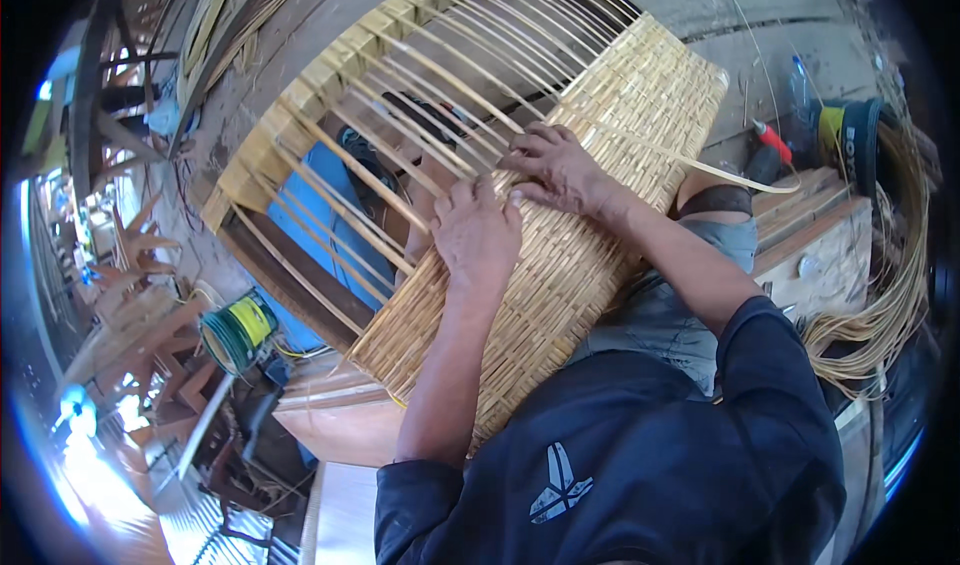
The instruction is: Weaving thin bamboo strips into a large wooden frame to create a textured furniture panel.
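Observation:
A woven wicker panel (570,265) lies slanted across my lap, part of a frame strung with parallel rattan rods (380,180). My left hand (478,230) rests on the panel's upper edge, where weave and bare rods meet, with its fingers bent over that edge. Close to its right, my right hand (560,170) has its fingers curled and pressed on the same edge. A pale flat strip (735,175) runs over the panel past my right hand, and its loose end sticks out on the right. What lies under my fingertips is hidden.
The frame's wrapped far bar (275,150) stretches from left to top. A green-yellow can (238,332) lies at left. At right are a dark bucket (860,140), a red-handled tool (772,143), wooden boards (825,250) and a bundle of rattan strands (865,340).

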Tool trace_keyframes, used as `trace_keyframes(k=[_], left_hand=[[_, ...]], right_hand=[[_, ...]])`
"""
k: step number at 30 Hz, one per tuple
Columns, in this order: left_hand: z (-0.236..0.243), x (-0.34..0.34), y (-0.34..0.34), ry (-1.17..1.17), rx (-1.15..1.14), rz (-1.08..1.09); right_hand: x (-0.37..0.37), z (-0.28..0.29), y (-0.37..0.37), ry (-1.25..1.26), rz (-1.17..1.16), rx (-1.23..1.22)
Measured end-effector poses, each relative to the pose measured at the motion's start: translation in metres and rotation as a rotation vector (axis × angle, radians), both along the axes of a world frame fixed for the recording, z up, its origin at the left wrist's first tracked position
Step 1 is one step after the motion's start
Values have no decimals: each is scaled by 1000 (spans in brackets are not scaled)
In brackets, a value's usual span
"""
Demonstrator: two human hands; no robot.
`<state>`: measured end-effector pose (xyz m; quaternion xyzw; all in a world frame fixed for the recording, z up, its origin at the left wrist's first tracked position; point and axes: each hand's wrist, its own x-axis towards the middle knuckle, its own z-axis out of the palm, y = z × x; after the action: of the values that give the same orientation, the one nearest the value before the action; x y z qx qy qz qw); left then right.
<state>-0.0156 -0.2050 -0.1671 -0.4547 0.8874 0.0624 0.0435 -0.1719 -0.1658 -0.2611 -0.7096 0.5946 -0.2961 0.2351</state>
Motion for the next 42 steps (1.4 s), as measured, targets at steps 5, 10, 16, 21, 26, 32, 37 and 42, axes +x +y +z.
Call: trace_keyframes(k=[5,10,16,21,26,32,37,42], left_hand=[[-2,-9,-2,-91,90,-87],[-1,-54,-5,53,119,-215],[-40,-120,11,405,91,-381],[-57,-105,-11,625,79,111],[-68,-78,-46,1072,724,849],[-54,-68,-72,949,959,854],[-29,-79,-84,718,929,702],[-13,-59,-96,1187,670,903]], right_hand=[[-5,-9,16,-71,-174,-94],[-16,28,72,-1061,-898,285],[-97,136,76,-1504,-803,-400],[-164,162,21,-198,-937,124],[-105,50,-72,-53,-14,542],[-59,-24,-56,-157,-64,294],[-59,-16,-56,-293,-121,270],[-62,-6,-54,-557,-204,269]])
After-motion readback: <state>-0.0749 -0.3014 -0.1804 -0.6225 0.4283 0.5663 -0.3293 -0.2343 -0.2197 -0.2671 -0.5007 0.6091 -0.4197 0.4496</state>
